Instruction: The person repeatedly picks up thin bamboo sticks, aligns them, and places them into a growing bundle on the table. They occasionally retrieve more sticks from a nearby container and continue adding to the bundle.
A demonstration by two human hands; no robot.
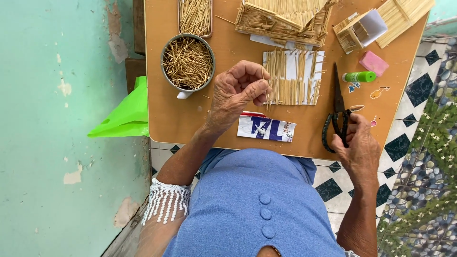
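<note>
My left hand (236,93) pinches a thin wooden stick (264,84) upright at the left edge of a white paper panel (294,77) covered with rows of glued sticks. My right hand (358,146) rests at the table's near right edge, its fingers on the handles of black scissors (337,113) that lie with blades pointing away. A round metal bowl (188,62) full of loose sticks stands just left of my left hand.
On the orange table (176,119): a tray of sticks (195,16), a stick-built roof (283,19), a small stick box (359,29), a green glue stick (359,76), a pink block (373,63), a printed paper scrap (266,127). A green bag (126,114) hangs left, beside a turquoise wall.
</note>
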